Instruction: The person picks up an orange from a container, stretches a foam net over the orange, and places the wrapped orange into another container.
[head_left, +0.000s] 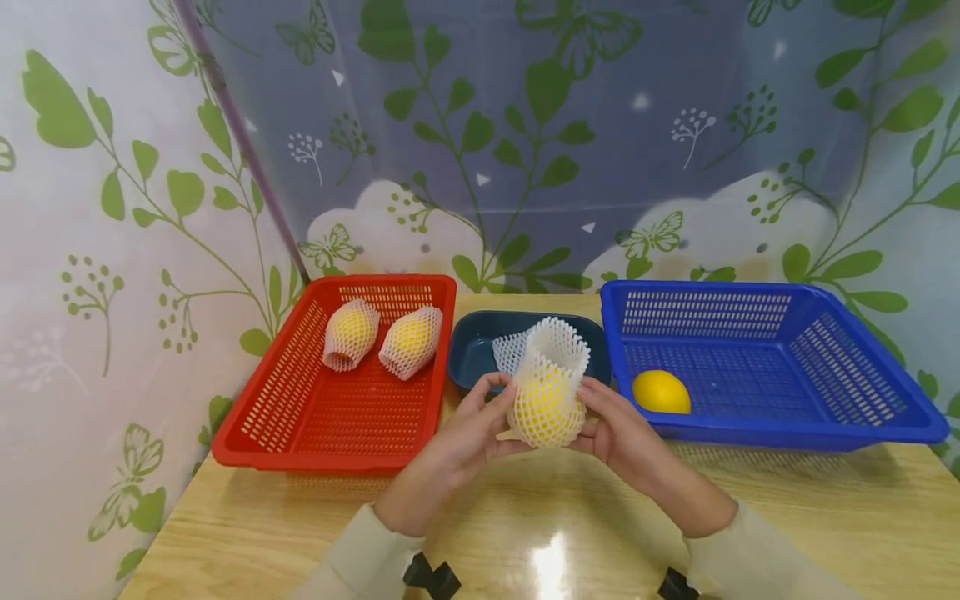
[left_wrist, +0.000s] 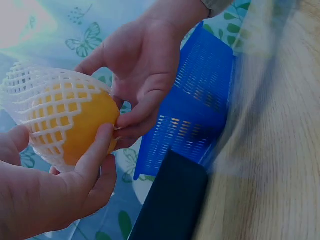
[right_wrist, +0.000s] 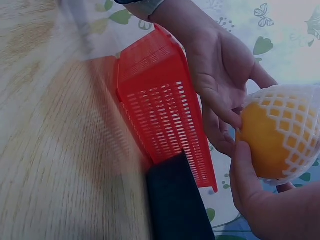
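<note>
One fruit (left_wrist: 92,127), partly sleeved in a white foam net (head_left: 558,343), is held up over the near side of the table (head_left: 487,542), in front of the tray (head_left: 472,357). Both hands close on it from the sides: left hand (head_left: 468,432) and right hand (head_left: 621,427) have thumbs and fingers curled about fruit and net, with no wide gap. The wrist views show the lower part bare; the net's loose end flares above.

The step looks like working the net down over the fruit. To do it well, support the base with the fingertips, ease the hem down a little on each side in turn, and let the fingers slip clear as it passes. Steady, even pulls should suit the foam; tugging at one strand could tear it.

Another net (head_left: 509,350) lies in the tray. Left of that, the red basket (head_left: 352,427) holds two netted fruits (head_left: 412,340); to the right, the blue basket (head_left: 757,367) holds a bare fruit (head_left: 662,392) near its front corner.
</note>
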